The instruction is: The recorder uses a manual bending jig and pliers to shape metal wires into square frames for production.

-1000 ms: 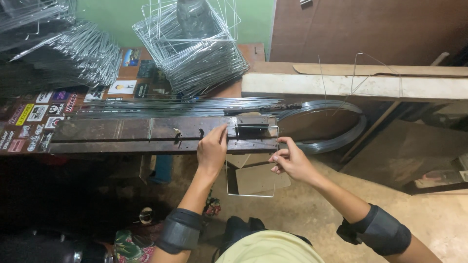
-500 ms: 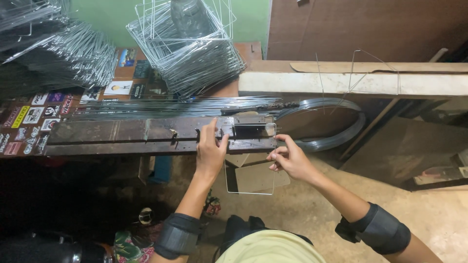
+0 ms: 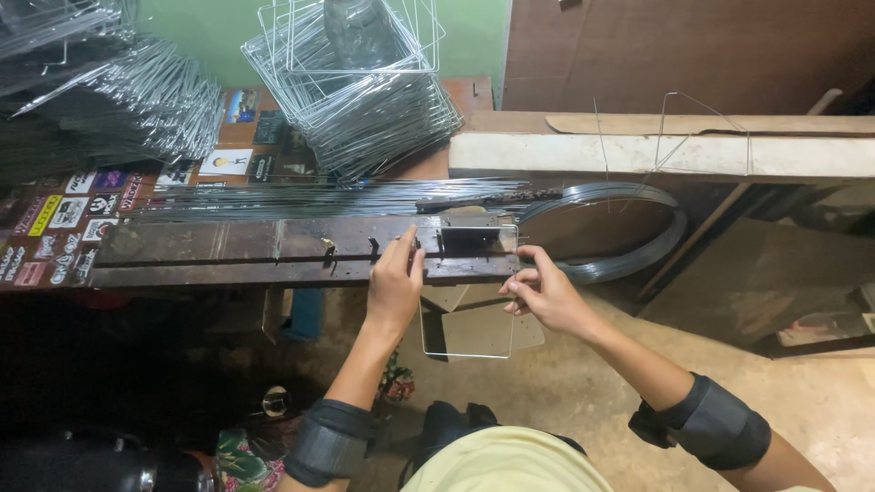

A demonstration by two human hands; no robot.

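A thin steel wire bent into a square frame (image 3: 467, 354) hangs off the front edge of a dark metal bending jig (image 3: 273, 251) on the bench. My left hand (image 3: 395, 284) presses down on the jig beside its black block (image 3: 470, 240), thumb against the frame's left side. The frame's right side is pinched between the fingers of my right hand (image 3: 540, 293), just off the jig's right end. A bundle of straight wires (image 3: 301, 198) lies behind the jig.
A tall stack of finished square wire frames (image 3: 360, 100) stands at the back. More bent wires (image 3: 109, 109) pile up at the back left. A coil of wire (image 3: 606, 230) sits to the right under a pale wooden beam (image 3: 674, 155). Stickers cover the bench's left end.
The wire now hangs below the jig as a nearly closed square. My right hand has swung down and out from the jig's end; the left hand stays pressed on the jig.
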